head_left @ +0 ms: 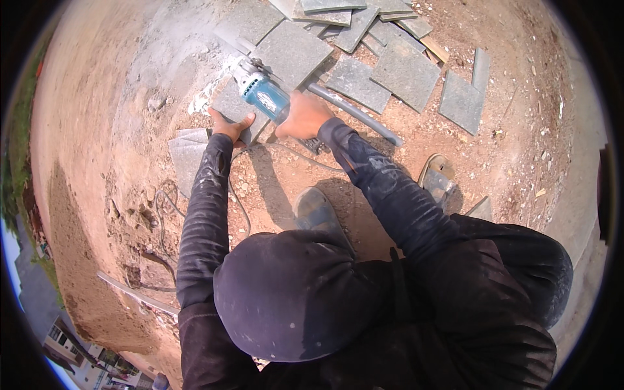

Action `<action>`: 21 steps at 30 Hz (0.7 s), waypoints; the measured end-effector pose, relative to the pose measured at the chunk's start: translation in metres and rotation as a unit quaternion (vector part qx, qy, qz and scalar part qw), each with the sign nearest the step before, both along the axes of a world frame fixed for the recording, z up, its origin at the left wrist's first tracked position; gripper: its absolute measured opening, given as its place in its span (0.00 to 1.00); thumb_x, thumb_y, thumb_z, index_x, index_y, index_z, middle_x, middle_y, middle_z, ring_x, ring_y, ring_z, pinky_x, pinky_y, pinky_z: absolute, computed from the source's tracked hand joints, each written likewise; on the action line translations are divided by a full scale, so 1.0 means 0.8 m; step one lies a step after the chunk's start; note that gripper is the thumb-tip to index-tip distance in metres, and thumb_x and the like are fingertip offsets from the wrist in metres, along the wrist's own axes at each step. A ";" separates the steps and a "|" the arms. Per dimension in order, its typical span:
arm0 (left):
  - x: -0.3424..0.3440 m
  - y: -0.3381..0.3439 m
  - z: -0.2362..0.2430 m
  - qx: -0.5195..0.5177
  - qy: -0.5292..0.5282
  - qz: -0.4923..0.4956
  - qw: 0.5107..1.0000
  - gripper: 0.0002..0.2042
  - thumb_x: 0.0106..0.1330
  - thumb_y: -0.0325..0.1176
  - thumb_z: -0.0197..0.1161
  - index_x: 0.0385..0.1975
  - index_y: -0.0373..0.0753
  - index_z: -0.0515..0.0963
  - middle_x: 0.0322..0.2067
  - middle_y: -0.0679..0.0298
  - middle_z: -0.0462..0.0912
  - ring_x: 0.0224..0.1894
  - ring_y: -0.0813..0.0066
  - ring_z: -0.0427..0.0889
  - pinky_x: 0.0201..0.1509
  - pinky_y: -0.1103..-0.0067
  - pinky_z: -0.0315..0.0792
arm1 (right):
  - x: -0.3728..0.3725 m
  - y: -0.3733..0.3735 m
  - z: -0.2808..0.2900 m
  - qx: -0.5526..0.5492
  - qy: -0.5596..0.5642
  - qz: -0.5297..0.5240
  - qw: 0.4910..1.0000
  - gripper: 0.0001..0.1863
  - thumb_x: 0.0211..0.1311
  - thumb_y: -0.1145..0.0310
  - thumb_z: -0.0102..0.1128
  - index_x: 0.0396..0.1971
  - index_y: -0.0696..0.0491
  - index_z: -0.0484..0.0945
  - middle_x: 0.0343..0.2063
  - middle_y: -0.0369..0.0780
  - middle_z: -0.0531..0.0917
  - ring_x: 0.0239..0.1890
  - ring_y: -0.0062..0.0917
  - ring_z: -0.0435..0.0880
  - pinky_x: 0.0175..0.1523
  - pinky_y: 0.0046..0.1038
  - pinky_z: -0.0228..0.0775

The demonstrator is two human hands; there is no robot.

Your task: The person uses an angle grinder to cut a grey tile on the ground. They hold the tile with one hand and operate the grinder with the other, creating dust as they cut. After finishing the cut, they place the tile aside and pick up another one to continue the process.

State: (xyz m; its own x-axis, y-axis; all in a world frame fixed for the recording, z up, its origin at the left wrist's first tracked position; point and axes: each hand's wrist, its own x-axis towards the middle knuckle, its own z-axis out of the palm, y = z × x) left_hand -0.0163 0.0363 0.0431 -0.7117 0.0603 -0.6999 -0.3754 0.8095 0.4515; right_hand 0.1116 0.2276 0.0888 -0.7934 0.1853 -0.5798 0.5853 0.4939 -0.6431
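Note:
My right hand (304, 117) is wrapped round the body of a teal angle grinder (268, 97). The grinder's metal head points away and to the left, over grey stone tiles, and pale dust hangs round it. Its disc cannot be made out clearly. Just left of the grinder, my left hand (229, 127) grips the near edge of a grey tile (229, 104), thumb toward the tool. A larger grey tile (296, 53) lies beyond the grinder. More tile pieces (188, 156) lie beside my left wrist.
Several loose tiles (406, 75) are heaped at the far right, with a grey pipe (357, 112) before them. A cable (244, 208) loops over the rubble near my left forearm. My sandalled feet (318, 211) stand close behind. A thin strip (136, 292) lies at the left.

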 end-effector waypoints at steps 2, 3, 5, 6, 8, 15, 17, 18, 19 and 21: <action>0.001 0.000 0.003 -0.004 -0.001 -0.002 1.000 0.70 0.44 0.51 0.78 0.67 0.37 0.18 0.59 0.39 0.63 0.46 0.52 0.80 0.30 0.66 0.82 | 0.002 0.002 0.004 -0.010 -0.010 0.007 1.000 0.40 0.34 0.56 0.70 0.47 0.67 0.71 0.42 0.56 0.80 0.46 0.45 0.80 0.52 0.35 0.72; 0.000 0.000 0.003 -0.004 -0.002 -0.003 1.000 0.70 0.44 0.51 0.78 0.67 0.37 0.18 0.59 0.39 0.63 0.46 0.52 0.80 0.30 0.66 0.82 | 0.004 0.002 0.005 -0.013 -0.014 0.006 1.000 0.40 0.34 0.56 0.71 0.47 0.66 0.71 0.42 0.55 0.80 0.47 0.45 0.80 0.52 0.35 0.72; 0.000 0.001 0.003 -0.004 -0.003 -0.003 1.000 0.70 0.44 0.51 0.78 0.67 0.36 0.19 0.59 0.39 0.63 0.47 0.52 0.79 0.31 0.66 0.82 | 0.007 0.002 0.006 -0.019 -0.021 0.002 1.000 0.40 0.34 0.55 0.71 0.47 0.66 0.71 0.42 0.55 0.80 0.47 0.45 0.80 0.52 0.35 0.72; 0.000 0.003 0.004 -0.004 -0.005 -0.002 1.000 0.70 0.44 0.51 0.78 0.67 0.36 0.19 0.59 0.39 0.63 0.47 0.52 0.79 0.31 0.66 0.82 | 0.008 0.002 0.005 -0.010 -0.020 0.000 1.000 0.40 0.34 0.55 0.71 0.47 0.66 0.71 0.42 0.55 0.80 0.47 0.44 0.80 0.52 0.35 0.72; 0.001 0.005 0.002 -0.005 0.000 -0.005 1.000 0.70 0.44 0.50 0.79 0.67 0.37 0.19 0.59 0.39 0.63 0.47 0.52 0.79 0.31 0.66 0.82 | 0.011 0.002 0.001 0.007 -0.020 -0.003 1.000 0.40 0.34 0.54 0.71 0.46 0.66 0.72 0.42 0.54 0.80 0.47 0.44 0.80 0.52 0.35 0.72; -0.008 -0.012 -0.022 -0.002 0.031 -0.008 0.999 0.70 0.43 0.50 0.79 0.67 0.38 0.19 0.60 0.40 0.63 0.46 0.52 0.79 0.30 0.65 0.81 | 0.021 0.004 0.009 -0.015 -0.020 0.013 1.000 0.42 0.35 0.53 0.70 0.49 0.67 0.70 0.44 0.55 0.79 0.48 0.43 0.80 0.53 0.34 0.71; -0.008 -0.010 -0.026 0.002 0.026 -0.009 1.000 0.70 0.43 0.50 0.79 0.67 0.38 0.18 0.60 0.40 0.62 0.46 0.51 0.79 0.29 0.65 0.81 | 0.025 0.003 0.002 -0.006 -0.017 0.004 1.000 0.43 0.35 0.53 0.70 0.50 0.67 0.69 0.44 0.55 0.79 0.48 0.43 0.80 0.53 0.34 0.71; -0.006 -0.006 -0.016 0.004 0.016 -0.007 1.000 0.70 0.43 0.50 0.79 0.67 0.38 0.18 0.60 0.40 0.62 0.47 0.51 0.79 0.29 0.65 0.81 | 0.027 0.004 0.003 -0.005 -0.017 0.006 1.000 0.43 0.35 0.54 0.70 0.50 0.67 0.69 0.44 0.56 0.79 0.48 0.44 0.80 0.53 0.34 0.71; -0.004 -0.003 -0.010 0.007 0.005 -0.005 1.000 0.70 0.43 0.50 0.79 0.67 0.38 0.18 0.61 0.40 0.62 0.47 0.51 0.79 0.29 0.65 0.81 | 0.030 0.005 0.003 -0.004 -0.016 0.008 1.000 0.43 0.35 0.54 0.70 0.51 0.67 0.68 0.43 0.56 0.79 0.48 0.44 0.80 0.53 0.34 0.71; -0.004 -0.003 -0.009 0.003 0.012 -0.009 1.000 0.70 0.43 0.51 0.79 0.67 0.38 0.18 0.61 0.39 0.61 0.48 0.50 0.79 0.29 0.64 0.82 | 0.033 0.004 0.001 0.001 -0.012 0.003 1.000 0.42 0.35 0.54 0.71 0.50 0.66 0.69 0.44 0.55 0.80 0.48 0.43 0.80 0.53 0.35 0.72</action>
